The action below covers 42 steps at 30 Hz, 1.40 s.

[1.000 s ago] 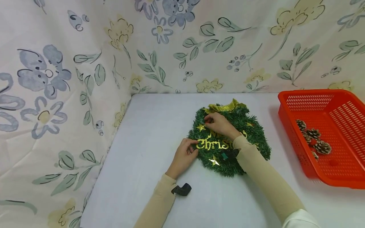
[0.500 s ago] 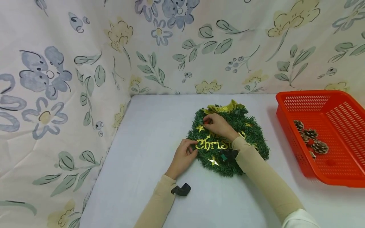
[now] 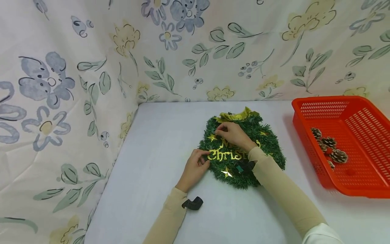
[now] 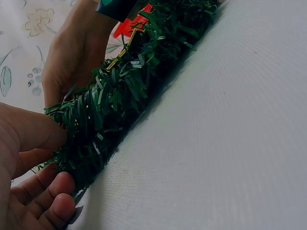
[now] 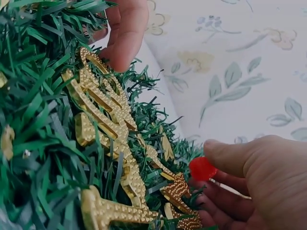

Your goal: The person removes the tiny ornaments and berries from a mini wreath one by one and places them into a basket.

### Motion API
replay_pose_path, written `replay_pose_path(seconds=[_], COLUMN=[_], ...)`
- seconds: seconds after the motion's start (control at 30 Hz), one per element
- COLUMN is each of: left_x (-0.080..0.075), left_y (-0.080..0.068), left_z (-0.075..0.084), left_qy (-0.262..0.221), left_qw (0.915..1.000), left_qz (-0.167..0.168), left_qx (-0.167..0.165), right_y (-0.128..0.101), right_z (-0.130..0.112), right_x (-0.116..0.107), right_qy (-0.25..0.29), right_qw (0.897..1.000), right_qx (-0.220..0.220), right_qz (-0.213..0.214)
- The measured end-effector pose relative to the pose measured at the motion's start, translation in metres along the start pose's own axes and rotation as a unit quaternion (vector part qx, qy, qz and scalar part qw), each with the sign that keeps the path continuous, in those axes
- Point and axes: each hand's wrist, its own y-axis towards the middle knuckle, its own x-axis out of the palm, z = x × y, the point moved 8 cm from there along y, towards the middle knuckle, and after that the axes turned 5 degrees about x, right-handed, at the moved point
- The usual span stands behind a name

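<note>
Right hand (image 3: 234, 135) pinches a red berry (image 5: 202, 168) at the upper left of the green wreath (image 3: 268, 149), which lies flat on the table (image 3: 158, 142). Left hand (image 3: 195, 167) grips the wreath's left edge. Judged step: seating the berry; next requires pressing it firmly among the needles.

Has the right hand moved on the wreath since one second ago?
No. The right hand still pinches a small red berry on the wreath, just below the gold bow, as before; the whole view only drifted slightly.
</note>
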Motion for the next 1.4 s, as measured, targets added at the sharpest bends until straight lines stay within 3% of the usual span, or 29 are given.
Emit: replay_pose_path(seconds=[0.67, 1.4], left_x=[0.0, 0.001], left_y=[0.0, -0.001], left_z=[-0.002, -0.001], left_qy=[0.007, -0.005], left_qw=[0.9999, 0.9998], left_qz=[0.008, 0.013], left_qx=[0.004, 0.013], right_y=[-0.011, -0.046], right_z=[-0.01, -0.038], right_x=[-0.011, -0.047], right_qy=[0.012, 0.015], right_qw=[0.999, 0.998], right_qx=[-0.02, -0.056], right_qz=[0.023, 0.029])
